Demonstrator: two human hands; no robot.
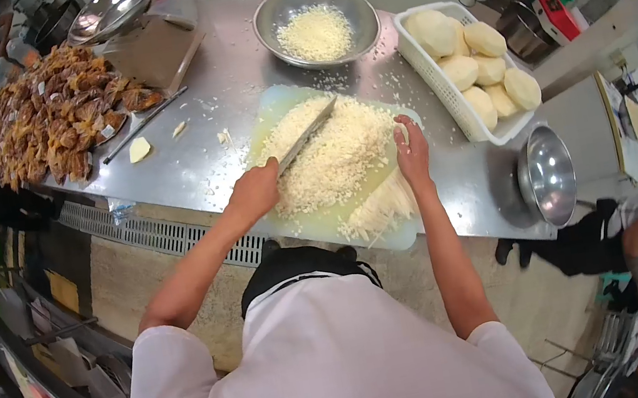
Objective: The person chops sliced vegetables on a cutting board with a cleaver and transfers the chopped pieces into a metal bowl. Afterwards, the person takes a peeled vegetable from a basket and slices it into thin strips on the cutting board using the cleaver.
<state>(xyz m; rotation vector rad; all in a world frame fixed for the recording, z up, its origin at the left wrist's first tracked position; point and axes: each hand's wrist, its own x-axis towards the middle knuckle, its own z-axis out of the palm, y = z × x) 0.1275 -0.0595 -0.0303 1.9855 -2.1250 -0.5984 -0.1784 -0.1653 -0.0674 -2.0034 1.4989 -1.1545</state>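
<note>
My left hand [254, 193] is closed around the handle of a kitchen knife [308, 135], whose blade lies slantwise over a pile of finely chopped pale vegetable [329, 155]. The pile spreads over a pale green cutting board [270, 106]. My right hand [411, 151] is at the board's right edge, fingers bent but apart, beside the chopped pieces. Thin strips of the same pale vegetable [384, 207] lie near the board's front right, below my right hand.
Behind the board stands a metal bowl [267, 32] of chopped pieces. A white basket [422, 68] holds several peeled round vegetables. Another metal bowl [549, 176] sits at the right corner. Brown bagged food [56, 116] is heaped left, near a metal rod [146, 125]. A person [636, 230] is at far right.
</note>
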